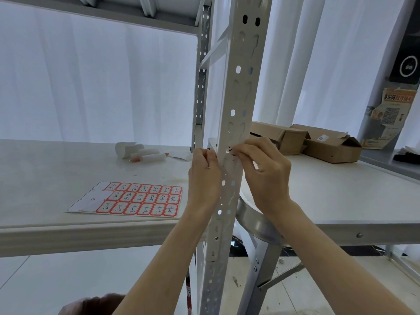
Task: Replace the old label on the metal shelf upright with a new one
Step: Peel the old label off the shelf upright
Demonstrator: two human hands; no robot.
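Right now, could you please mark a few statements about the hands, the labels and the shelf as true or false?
1. The left hand and the right hand are both at the metal upright. True.
2. The right hand pinches at a red-edged label on the upright. True.
3. The label sheet lies beside the cardboard boxes. False: it lies on the shelf left of the upright; the boxes are on the right.
4. The label sheet is full. False: places at its left end are empty.

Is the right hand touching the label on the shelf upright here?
Touching. The head view shows the right hand with its fingertips pinching the edge of the label stuck on the upright.
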